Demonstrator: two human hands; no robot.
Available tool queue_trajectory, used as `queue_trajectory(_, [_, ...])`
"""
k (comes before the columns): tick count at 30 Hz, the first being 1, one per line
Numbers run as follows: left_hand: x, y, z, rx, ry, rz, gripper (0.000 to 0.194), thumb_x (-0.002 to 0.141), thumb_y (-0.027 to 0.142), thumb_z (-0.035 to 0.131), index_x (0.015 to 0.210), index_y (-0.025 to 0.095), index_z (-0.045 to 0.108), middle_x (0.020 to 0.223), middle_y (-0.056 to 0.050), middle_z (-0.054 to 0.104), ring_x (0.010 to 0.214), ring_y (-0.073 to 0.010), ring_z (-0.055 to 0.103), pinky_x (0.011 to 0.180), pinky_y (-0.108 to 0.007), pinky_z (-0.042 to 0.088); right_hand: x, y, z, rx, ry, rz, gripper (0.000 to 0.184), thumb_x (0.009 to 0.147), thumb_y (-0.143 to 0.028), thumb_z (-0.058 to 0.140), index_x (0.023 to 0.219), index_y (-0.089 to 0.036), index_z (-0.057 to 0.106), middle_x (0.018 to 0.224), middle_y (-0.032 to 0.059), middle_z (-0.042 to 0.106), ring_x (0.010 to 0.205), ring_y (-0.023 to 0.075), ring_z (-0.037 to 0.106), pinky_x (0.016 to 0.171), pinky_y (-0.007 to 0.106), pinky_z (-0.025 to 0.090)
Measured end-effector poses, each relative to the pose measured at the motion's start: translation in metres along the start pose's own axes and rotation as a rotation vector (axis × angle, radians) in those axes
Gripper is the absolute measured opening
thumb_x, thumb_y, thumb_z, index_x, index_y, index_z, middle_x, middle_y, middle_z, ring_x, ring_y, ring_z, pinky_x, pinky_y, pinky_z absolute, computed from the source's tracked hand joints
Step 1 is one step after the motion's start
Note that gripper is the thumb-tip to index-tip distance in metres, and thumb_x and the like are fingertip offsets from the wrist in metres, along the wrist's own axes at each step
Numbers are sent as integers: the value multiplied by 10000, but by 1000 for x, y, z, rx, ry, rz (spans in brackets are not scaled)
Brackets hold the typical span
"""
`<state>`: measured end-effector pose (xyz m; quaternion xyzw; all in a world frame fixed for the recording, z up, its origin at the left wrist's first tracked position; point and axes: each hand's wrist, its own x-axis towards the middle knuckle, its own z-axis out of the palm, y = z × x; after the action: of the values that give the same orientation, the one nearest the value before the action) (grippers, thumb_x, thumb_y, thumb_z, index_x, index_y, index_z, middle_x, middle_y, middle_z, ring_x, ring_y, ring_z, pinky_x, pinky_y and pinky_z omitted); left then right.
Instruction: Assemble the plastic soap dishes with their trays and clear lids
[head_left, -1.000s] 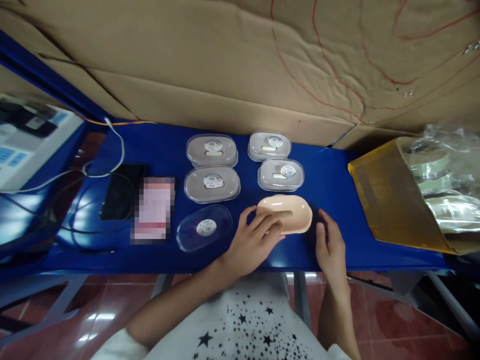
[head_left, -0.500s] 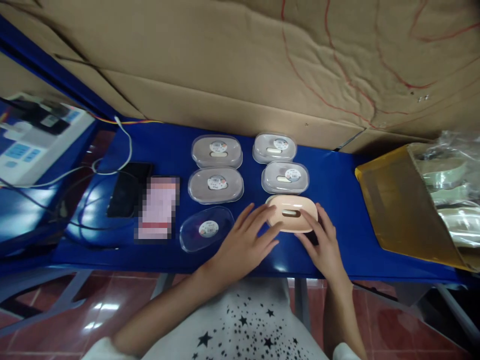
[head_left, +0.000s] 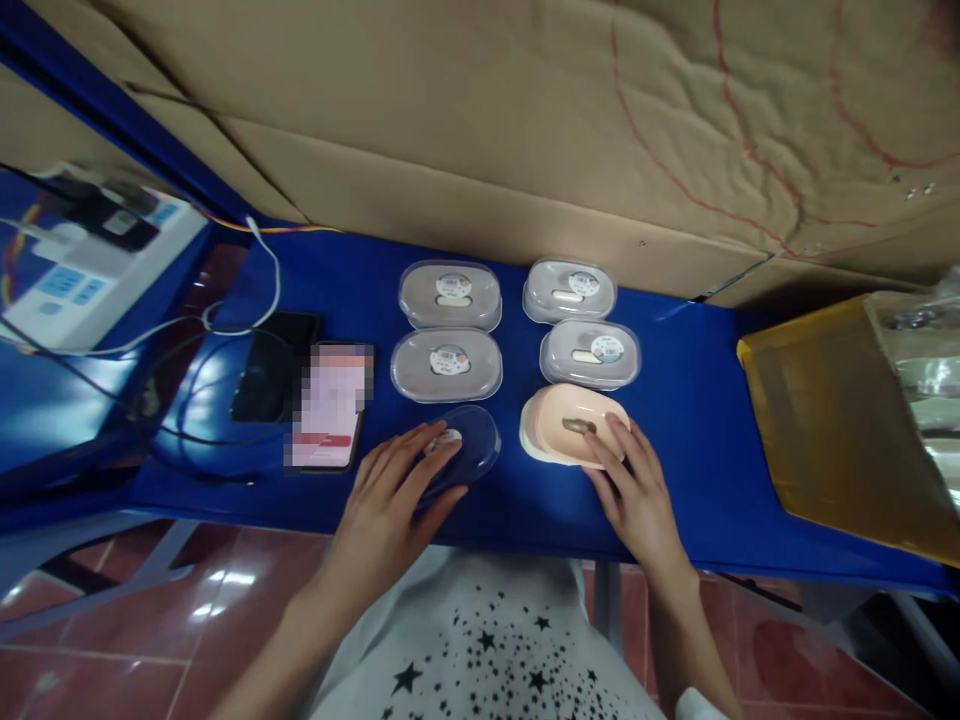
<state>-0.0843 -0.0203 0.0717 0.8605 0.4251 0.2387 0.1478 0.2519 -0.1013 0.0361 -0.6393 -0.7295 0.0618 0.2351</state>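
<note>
**Lid left, dish right: one hand on each, long axes not parallel**

Your left hand (head_left: pixel 390 490) is over the left end of the clear lid (head_left: pixel 478 455): fingers across its sticker (head_left: pixel 450 438), thumb along the near edge. Fingers look spread; can't tell whether they pinch the rim or just rest there.

Your right hand (head_left: pixel 637 495) has the right end of the peach dish (head_left: pixel 562 405): fingers inside by the slot (head_left: pixel 578 426), thumb low at the near side, so I read that as a hold. A paler piece (head_left: pixel 532 445) pokes out under the dish's left end.

Key relation: lid sits directly left of the dish, apart, with a strip of blue table (head_left: pixel 510 490) between. Lid's long axis slants, right end farther from you. Dish's runs roughly side to side. Left is the nearer hand for the lid, right for the dish. Four covered boxes (head_left: pixel 447 365) stand just beyond both.
</note>
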Motion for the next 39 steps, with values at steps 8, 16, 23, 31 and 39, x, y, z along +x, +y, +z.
queue_trajectory(8, [3, 3, 13, -290, 214, -129, 358, 1114, 220, 583, 1471, 242, 605, 1443, -96, 694, 1359, -224, 669, 1176, -393, 543, 1, -13, -4, -91, -87, -54, 756, 1052, -93, 577, 1707, -412, 374, 1776, 44, 404, 1699, 379, 232, 1287, 723, 377])
queue_trajectory(16, [-1, -3, 18, -148, 146, -45, 546, 1126, 428, 563, 1643, 279, 476, 1566, -145, 619, 1403, -296, 638, 1194, -484, 531, 8, -8, -8, -46, -52, -145, 498, 1058, -178, 652, 1524, -347, 603, 1662, 65, 566, 1682, 339, 299, 1298, 657, 358])
queue_trajectory(23, [2, -12, 22, -71, 60, 5, 697, 1061, 526, 623, 1690, 321, 404, 1591, -152, 609, 1472, -353, 594, 1204, -566, 523, 9, -12, -7, -139, -39, -183, 468, 1060, -161, 663, 1494, -333, 633, 1555, 29, 679, 1618, 280, 432, 1327, 555, 277])
queue_trajectory(31, [4, 0, 17, -329, 130, -73, 586, 1115, 552, 517, 1657, 337, 465, 1594, -112, 609, 1460, -290, 620, 1232, -501, 531, 5, -7, -2, -75, -158, -240, 654, 1043, -60, 567, 1602, -399, 539, 1598, 19, 641, 1523, 254, 558, 1239, 515, 432])
queue_trajectory(39, [51, 36, 52, -206, 23, 287, 694, 1027, 511, 713, 1626, 271, 458, 1574, -178, 594, 1510, -350, 547, 1264, -602, 450, 9, 1, -10, 142, 151, -12, 604, 1105, -277, 546, 1685, -363, 400, 1668, 95, 548, 1558, 318, 517, 1211, 606, 502])
